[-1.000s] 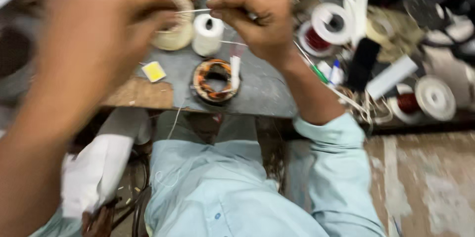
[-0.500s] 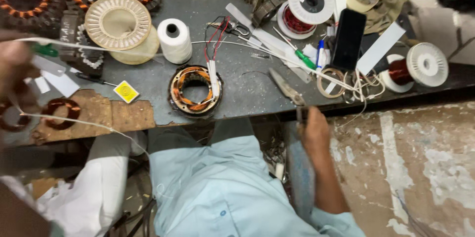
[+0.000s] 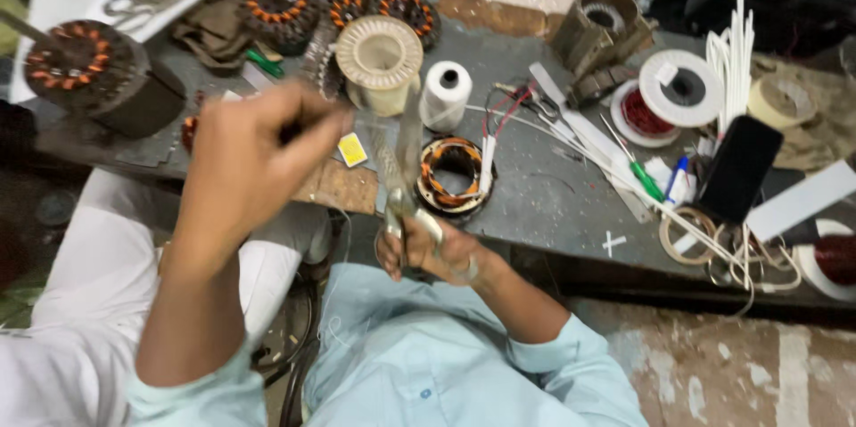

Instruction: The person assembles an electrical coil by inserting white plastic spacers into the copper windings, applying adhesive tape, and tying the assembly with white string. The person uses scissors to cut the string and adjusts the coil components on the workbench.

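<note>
Down near my lap, my right hand (image 3: 426, 253) is closed around the handles of a pair of scissors (image 3: 406, 179), just off the near edge of the table (image 3: 553, 204). The blades point up and away from me, over the wound stator ring (image 3: 455, 176) that lies flat by that edge. I judge the scissors stiff, fairly heavy for their size and smooth in the metal, so the looped handles are the sound place to grip; the blades are sharp and best left alone.

My left hand (image 3: 241, 164) is raised higher, wrist bent, thumb and fingertips pinched together. Blur keeps me from telling for certain what it pinches; it may be a thin thread, which would be light and limp and apt to slip unless held taut. The forearm runs up from my left sleeve near the bottom of the view.

Beyond the stator ring, a small yellow tag (image 3: 352, 150) lies on the table, then a white thread cone (image 3: 446, 93) stands upright beside a cream bobbin (image 3: 379, 57). A green-handled screwdriver (image 3: 644, 177) lies toward the right side among white sleeving. Along the far edge sit 3 more copper-wound stators (image 3: 283, 1), and a larger one (image 3: 80, 61) rests at the far left corner.
</note>
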